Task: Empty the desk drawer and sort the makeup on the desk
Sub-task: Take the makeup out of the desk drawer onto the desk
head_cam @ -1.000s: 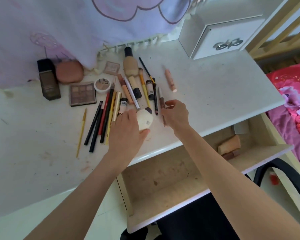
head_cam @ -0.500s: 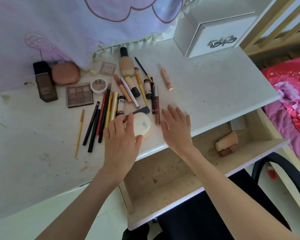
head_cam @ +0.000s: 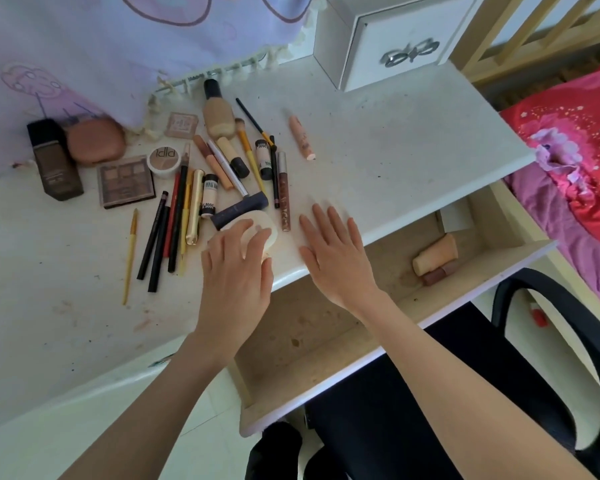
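Two items left in the drawer point(head_cam: 343, 344): a peach tube point(head_cam: 436, 252) and a small brown stick point(head_cam: 440, 273) touching it, far right corner.

Right hand point(head_cam: 336, 254): a second ago pinched on the brown lip gloss point(head_cam: 283, 190); now off it, grip apart, fingers spread flat on the table point(head_cam: 413, 140) edge. Gloss lies parallel with the other sticks, just beside my fingertips.

Left hand point(head_cam: 234, 268): grip curled over the cream round compact point(head_cam: 265, 228), which has slid back toward the table edge; dark navy tube point(head_cam: 239, 210) now uncovered behind it.

Judgement: gloss placed; compact not yet sorted; right hand free for the drawer.

Pencils point(head_cam: 160, 237), palette point(head_cam: 126, 181): unmoved.
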